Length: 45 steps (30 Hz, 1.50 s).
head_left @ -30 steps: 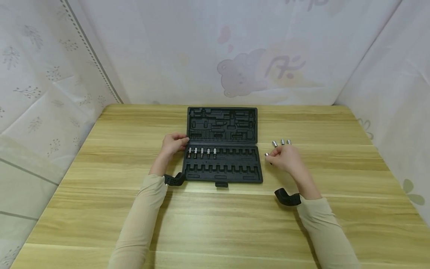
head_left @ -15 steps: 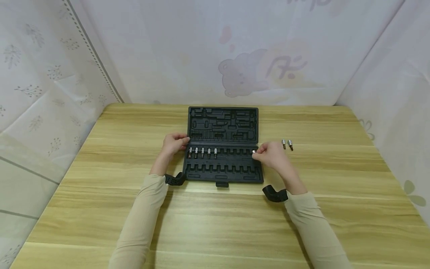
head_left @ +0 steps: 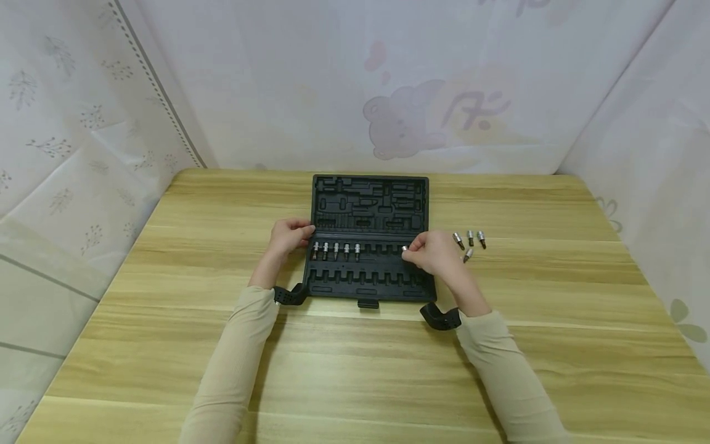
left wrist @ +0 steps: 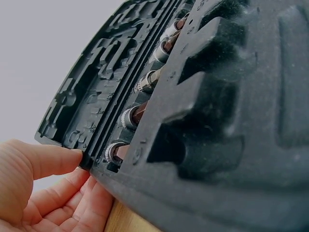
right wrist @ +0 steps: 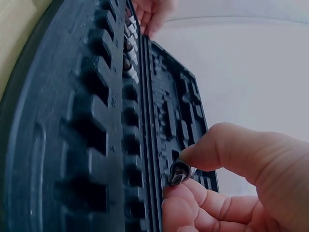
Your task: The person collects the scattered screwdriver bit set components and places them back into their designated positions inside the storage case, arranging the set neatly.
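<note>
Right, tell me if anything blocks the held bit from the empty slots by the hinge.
Nothing visible: the right hand pinches the bit above the case, the slots between it and the seated bits are bare, and the left hand grips the left edge.

The case [head_left: 388, 291] lies on the table [head_left: 355, 370], lid [head_left: 370, 203] behind. Five bits [head_left: 336, 251] sit in its back row's left half; four loose bits [head_left: 470, 238] lie to its right.
</note>
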Each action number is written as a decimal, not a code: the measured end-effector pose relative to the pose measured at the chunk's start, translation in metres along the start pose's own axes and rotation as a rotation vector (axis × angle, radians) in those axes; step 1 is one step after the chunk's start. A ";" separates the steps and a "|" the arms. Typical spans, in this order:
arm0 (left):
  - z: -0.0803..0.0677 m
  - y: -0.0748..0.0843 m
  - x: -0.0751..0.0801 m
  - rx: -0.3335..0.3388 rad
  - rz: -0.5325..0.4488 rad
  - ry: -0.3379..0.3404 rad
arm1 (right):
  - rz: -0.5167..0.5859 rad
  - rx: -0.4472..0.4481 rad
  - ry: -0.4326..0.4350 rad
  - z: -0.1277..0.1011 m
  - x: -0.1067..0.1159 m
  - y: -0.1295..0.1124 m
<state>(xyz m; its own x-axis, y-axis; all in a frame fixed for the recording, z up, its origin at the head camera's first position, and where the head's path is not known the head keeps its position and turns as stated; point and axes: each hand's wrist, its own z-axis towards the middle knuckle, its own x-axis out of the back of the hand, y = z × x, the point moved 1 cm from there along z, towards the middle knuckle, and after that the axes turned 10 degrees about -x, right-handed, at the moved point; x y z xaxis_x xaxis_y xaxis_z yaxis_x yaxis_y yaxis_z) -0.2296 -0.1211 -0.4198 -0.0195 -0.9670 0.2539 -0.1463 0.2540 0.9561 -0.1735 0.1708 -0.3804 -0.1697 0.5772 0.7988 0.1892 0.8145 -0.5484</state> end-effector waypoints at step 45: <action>0.003 -0.002 0.000 0.016 -0.009 0.007 | -0.014 -0.029 -0.108 0.025 -0.037 -0.051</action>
<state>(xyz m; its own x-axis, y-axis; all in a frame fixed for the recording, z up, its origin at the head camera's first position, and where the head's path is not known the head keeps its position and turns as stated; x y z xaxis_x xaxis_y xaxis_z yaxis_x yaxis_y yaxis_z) -0.2322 -0.1214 -0.4217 -0.0116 -0.9690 0.2467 -0.1626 0.2453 0.9557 -0.2010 0.1094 -0.3882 -0.2758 0.5702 0.7739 0.2140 0.8213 -0.5288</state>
